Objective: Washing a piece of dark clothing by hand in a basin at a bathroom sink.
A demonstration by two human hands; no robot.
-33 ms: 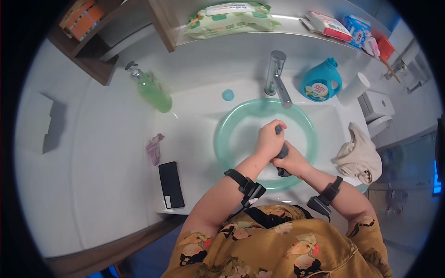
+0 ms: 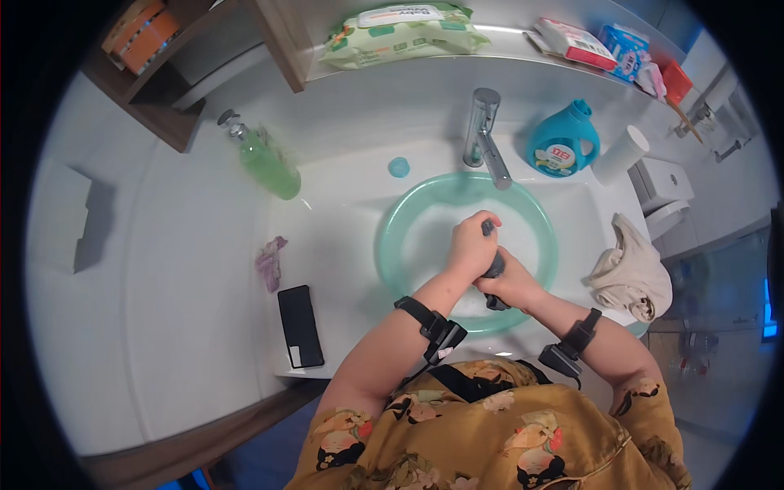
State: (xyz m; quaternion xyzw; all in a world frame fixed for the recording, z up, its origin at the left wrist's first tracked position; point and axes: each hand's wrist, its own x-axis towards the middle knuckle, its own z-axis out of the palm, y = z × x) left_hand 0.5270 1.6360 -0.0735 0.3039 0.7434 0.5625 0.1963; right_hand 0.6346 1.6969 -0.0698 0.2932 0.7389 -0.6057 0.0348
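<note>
Over a pale green plastic basin (image 2: 386, 249) of whitish, sudsy water (image 2: 437, 237), both hands grip one dark grey cloth (image 2: 496, 265), bunched up; its exact kind is hidden by the fingers. My left hand (image 2: 472, 247) is closed around its upper end, and a bit sticks out past the thumb side. Just below and to the right, my right hand (image 2: 510, 282) is closed on the lower part, with a dark end hanging beneath it. The hands press close together. A chrome faucet (image 2: 487, 135) stands behind the basin.
A pump bottle of green liquid (image 2: 269, 167), a purple cloth scrap (image 2: 270, 263) and a black phone (image 2: 300, 327) are at left. A blue detergent jug (image 2: 563, 140), a white bottle (image 2: 622, 155) and a beige cloth (image 2: 630, 273) are at right. Near the faucet lies a blue cap (image 2: 398, 167).
</note>
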